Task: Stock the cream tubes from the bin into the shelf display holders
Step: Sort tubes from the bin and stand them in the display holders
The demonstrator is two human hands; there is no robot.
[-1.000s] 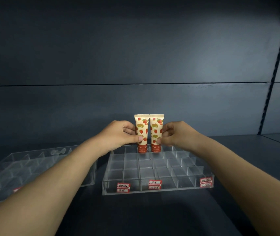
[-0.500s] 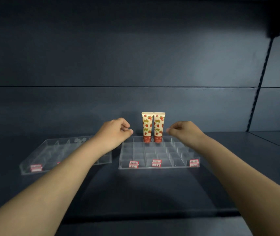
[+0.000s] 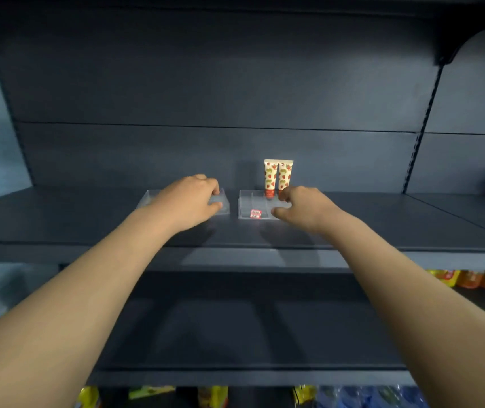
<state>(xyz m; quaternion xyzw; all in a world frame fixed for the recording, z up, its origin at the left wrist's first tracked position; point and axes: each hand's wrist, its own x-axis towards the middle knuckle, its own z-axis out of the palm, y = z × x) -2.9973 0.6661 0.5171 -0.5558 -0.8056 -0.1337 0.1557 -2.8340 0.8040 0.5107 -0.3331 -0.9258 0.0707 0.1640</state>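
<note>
Up on the dark grey metal shelf [image 3: 382, 222] stand two pale yellow plastic cream tubes [image 3: 271, 178] printed with red strawberries. They are side by side and touching. Each is upright, its long axis vertical, with the red cap down and the flat crimped end up. They sit in the back row of a clear acrylic compartment holder [image 3: 247, 203], about midway along the shelf and nearer its back wall than its front edge. A small red-and-white label [image 3: 255, 213] is stuck on that holder's front wall.

A second clear acrylic holder [image 3: 224, 205] lies just to its left, a narrow gap between the two.

Both bare arms reach forward over the shelf's front edge, palms down. The left hand [image 3: 189, 198] is over the second holder, fingers loosely curled downward, thumb out to the side, gripping nothing. I cannot tell whether it touches the plastic. The right hand [image 3: 303, 206] is over the right part of the tubes' holder, just beside the tubes but apart from them, fingers relaxed and slightly bent, thumb stretched toward the label, holding nothing.

Below, blurred orange and yellow packets [image 3: 471, 279] show at the right edge.
</note>
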